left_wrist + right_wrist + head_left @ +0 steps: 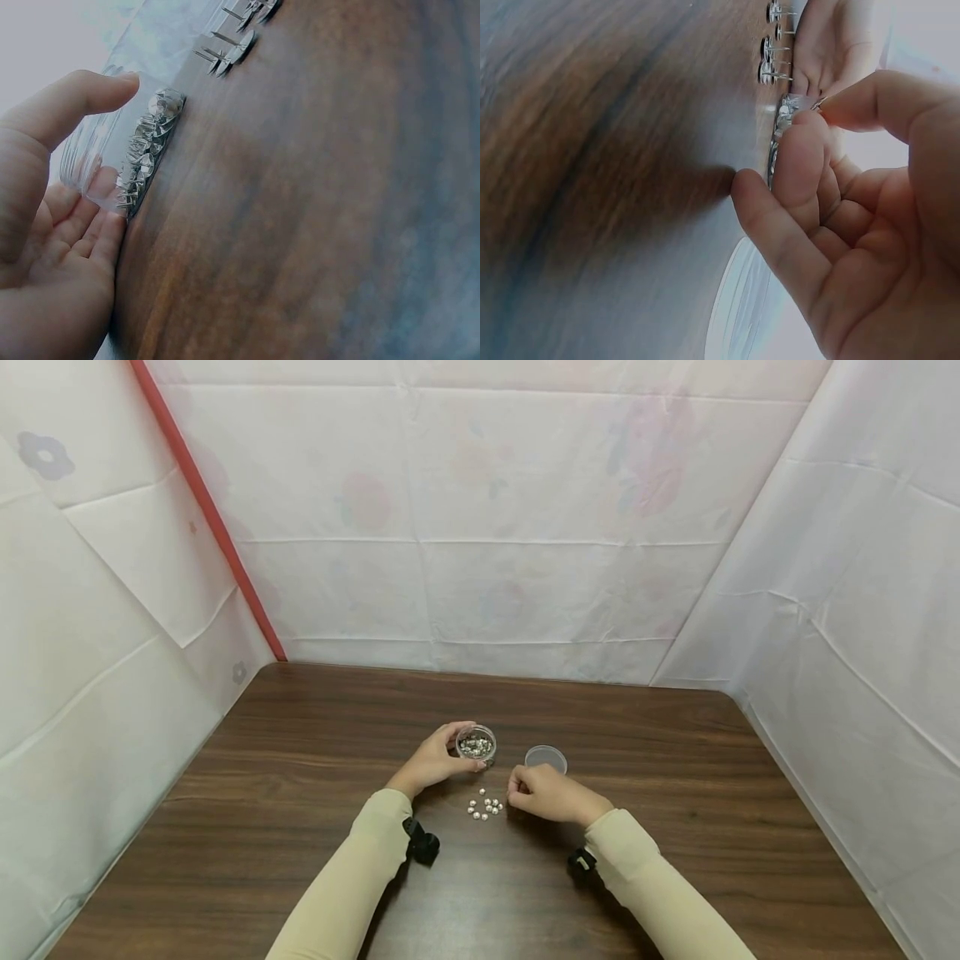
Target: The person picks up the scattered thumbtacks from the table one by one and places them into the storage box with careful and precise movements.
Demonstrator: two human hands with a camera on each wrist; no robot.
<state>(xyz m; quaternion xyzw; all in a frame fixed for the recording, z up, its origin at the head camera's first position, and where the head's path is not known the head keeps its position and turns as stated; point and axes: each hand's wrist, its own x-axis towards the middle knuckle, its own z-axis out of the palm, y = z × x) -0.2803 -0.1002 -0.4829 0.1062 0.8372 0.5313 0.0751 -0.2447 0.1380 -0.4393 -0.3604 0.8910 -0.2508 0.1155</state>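
Observation:
My left hand (435, 763) grips a small round clear plastic jar (476, 730), fingers and thumb on opposite sides of its wall. Silvery thumbtacks (146, 154) lie heaped at the bottom of the jar, seen through the wall in the left wrist view. Just right of the loose tacks, my right hand (557, 795) hovers low over the table. Between its thumb and a finger it pinches a thumbtack (817, 104), mostly hidden by the fingertips. Several thumbtacks (484, 816) rest heads down on the wood between the hands, points upward (781, 49).
A clear round lid (546, 753) lies flat right of the jar, partly covered by the right hand from above. The dark wooden table (300, 735) is enclosed by white sheets (525, 593) at the back and sides. A red strip (213, 518) runs down the left corner.

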